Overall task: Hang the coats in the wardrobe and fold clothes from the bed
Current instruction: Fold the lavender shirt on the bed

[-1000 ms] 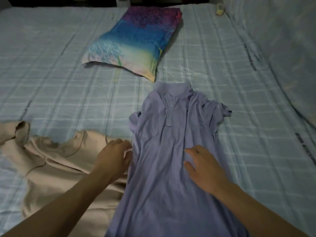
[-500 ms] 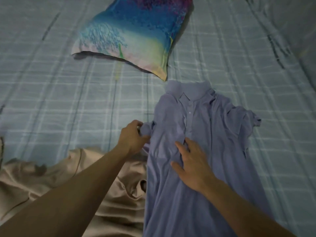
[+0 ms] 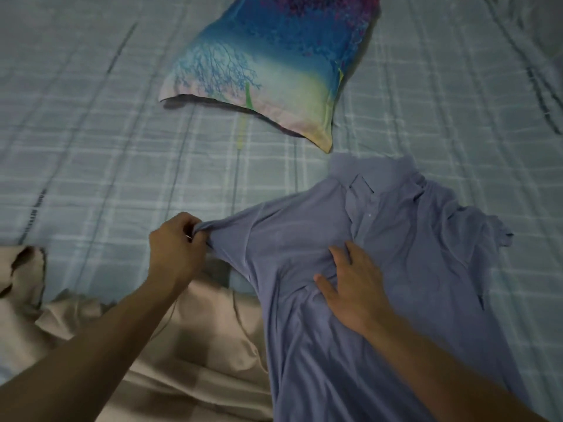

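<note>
Two risks from this position, maybe three.

Current state: your left hand (image 3: 178,248) has its fingers (image 3: 190,222) clenched on the tip of the near-left sleeve (image 3: 231,231) of the lilac short-sleeved polo shirt (image 3: 411,269) and draws it taut sideways. Your right hand (image 3: 356,287) lies flat on the chest, with its fingers (image 3: 338,254) spread and released, gripping nothing. The shirt lies face up on the pale blue checked bed (image 3: 91,147), with the collar (image 3: 371,169) just beside a corner of the multicoloured tree-print pillow (image 3: 268,65). Its hem runs out of frame toward you.

1. Slip. Only palm friction anchors the body of the shirt. If you pull the sleeve harder than that holds, the whole shirt slides left, the placket goes off-centre and the fold comes out skewed.

2. Trapped creases. The opposite sleeve (image 3: 493,229) is bunched and twisted. If you fold before flattening it, the wrinkles get locked in.

3. Snagging. The shirt's left edge touches the rumpled beige garment (image 3: 198,345). I can't tell for sure which one overlaps the other. If you fold that side inward, you may drag beige fabric along with it. Separate the two first.

Minor: the stretched knit may distort at the shoulder seam if tension stays high.
</note>
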Action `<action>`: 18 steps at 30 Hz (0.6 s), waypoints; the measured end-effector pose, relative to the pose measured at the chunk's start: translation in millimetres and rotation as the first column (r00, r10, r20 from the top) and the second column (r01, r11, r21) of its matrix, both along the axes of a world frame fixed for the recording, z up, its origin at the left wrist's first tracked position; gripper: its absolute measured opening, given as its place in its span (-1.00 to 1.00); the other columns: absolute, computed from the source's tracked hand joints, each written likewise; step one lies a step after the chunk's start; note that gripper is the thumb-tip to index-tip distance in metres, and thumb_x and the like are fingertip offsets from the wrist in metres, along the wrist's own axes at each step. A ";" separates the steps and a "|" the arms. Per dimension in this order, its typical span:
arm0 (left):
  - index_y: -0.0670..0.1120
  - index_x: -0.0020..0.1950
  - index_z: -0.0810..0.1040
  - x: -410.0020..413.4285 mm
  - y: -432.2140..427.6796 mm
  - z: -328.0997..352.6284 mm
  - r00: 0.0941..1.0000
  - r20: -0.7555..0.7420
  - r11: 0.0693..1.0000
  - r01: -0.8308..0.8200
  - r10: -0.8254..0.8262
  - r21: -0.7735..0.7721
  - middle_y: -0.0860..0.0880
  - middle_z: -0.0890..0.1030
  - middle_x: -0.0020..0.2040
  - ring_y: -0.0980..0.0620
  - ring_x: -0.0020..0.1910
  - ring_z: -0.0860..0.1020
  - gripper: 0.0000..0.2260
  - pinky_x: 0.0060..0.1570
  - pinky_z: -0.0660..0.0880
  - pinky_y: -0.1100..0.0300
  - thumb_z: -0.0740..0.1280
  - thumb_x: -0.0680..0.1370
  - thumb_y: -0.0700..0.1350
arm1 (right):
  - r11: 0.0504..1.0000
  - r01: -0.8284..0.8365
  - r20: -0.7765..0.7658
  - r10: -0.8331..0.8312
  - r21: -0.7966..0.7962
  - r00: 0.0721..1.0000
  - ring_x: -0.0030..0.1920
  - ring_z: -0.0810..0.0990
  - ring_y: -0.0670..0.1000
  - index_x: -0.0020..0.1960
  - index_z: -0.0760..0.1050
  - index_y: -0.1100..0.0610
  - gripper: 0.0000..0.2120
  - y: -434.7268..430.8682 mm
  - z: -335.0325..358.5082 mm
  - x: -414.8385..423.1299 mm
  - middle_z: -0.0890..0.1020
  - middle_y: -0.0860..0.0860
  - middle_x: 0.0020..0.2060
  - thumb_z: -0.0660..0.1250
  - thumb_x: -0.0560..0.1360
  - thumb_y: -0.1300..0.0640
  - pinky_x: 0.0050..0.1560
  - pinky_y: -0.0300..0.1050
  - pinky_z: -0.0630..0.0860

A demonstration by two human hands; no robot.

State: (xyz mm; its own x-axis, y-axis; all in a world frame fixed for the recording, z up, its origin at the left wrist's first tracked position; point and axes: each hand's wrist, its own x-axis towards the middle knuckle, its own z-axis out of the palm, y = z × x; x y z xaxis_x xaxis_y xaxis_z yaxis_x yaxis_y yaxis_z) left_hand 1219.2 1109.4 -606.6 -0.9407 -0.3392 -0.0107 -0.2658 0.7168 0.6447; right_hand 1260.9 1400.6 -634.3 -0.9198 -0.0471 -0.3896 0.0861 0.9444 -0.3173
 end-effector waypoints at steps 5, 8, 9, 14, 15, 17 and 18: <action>-0.10 -0.18 0.45 9.5 -4.4 -6.5 0.992 0.022 0.962 -0.126 0.124 0.243 -0.06 0.57 -0.24 -0.03 -0.27 0.52 -0.88 -0.26 0.43 0.09 0.36 0.49 -0.25 | 1.000 -0.004 0.010 0.005 -0.016 1.000 0.55 -0.02 0.09 0.57 0.01 -0.01 -0.36 -13.5 -2.8 -6.6 -0.01 0.06 0.57 0.08 0.59 -0.24 0.52 0.08 0.01; -0.05 -0.04 0.39 0.6 11.2 -9.6 0.937 0.331 0.703 -0.311 0.112 0.640 -0.06 0.47 -0.24 -0.02 -0.32 0.44 -0.75 -0.36 0.36 0.14 0.40 0.45 -0.30 | 1.000 -0.003 0.014 0.003 0.010 1.000 0.54 -0.01 0.12 0.56 0.03 0.00 -0.37 -18.8 -4.2 -8.2 0.00 0.08 0.57 0.10 0.59 -0.23 0.52 0.12 0.03; -0.03 0.07 0.38 -1.9 14.3 -10.2 0.911 0.405 0.646 -0.354 0.075 0.677 -0.07 0.49 -0.19 -0.02 -0.29 0.48 -0.66 -0.36 0.39 0.15 0.44 0.44 -0.28 | 1.000 -0.003 0.014 0.003 0.013 1.000 0.54 -0.01 0.13 0.56 0.03 0.00 -0.37 -19.6 -4.3 -8.0 0.00 0.08 0.57 0.10 0.59 -0.23 0.52 0.14 0.04; -0.04 0.17 0.44 -4.0 17.0 -11.4 0.931 0.364 0.881 -0.173 0.001 0.441 -0.14 0.59 -0.11 -0.11 -0.18 0.60 -0.52 -0.28 0.49 0.11 0.56 0.35 -0.22 | 1.000 -0.029 -0.013 0.029 -0.007 0.999 0.52 0.09 0.09 0.52 0.10 0.01 -0.41 -7.8 2.4 -10.6 0.11 0.06 0.54 0.16 0.58 -0.17 0.48 0.08 0.10; -0.05 0.13 0.48 -5.1 16.8 -10.2 0.943 0.333 0.930 -0.133 0.012 0.341 -0.14 0.59 -0.13 -0.13 -0.18 0.60 -0.57 -0.26 0.49 0.09 0.56 0.34 -0.22 | 0.999 -0.035 -0.029 0.034 -0.017 0.999 0.50 0.14 0.09 0.51 0.14 0.02 -0.43 -2.9 5.9 -12.9 0.16 0.05 0.52 0.18 0.58 -0.14 0.47 0.05 0.14; -0.09 0.09 0.52 -9.2 16.8 -7.3 0.965 0.261 0.997 -0.032 0.013 0.068 -0.16 0.58 -0.06 -0.17 -0.10 0.56 -0.61 -0.14 0.48 0.04 0.55 0.33 -0.17 | 0.997 -0.040 -0.064 0.036 -0.071 0.997 0.46 0.22 0.09 0.49 0.22 0.05 -0.47 8.1 14.3 -17.3 0.24 0.05 0.49 0.22 0.58 -0.06 0.46 0.02 0.18; -0.09 0.10 0.53 -12.1 19.0 -6.0 0.975 0.221 0.998 0.025 -0.013 -0.052 -0.17 0.56 -0.01 -0.19 -0.05 0.54 -0.62 -0.08 0.48 0.00 0.55 0.34 -0.14 | 0.993 -0.041 -0.087 0.031 -0.111 0.996 0.45 0.26 0.09 0.48 0.25 0.07 -0.50 14.3 18.6 -19.4 0.28 0.05 0.47 0.24 0.58 -0.02 0.46 0.01 0.20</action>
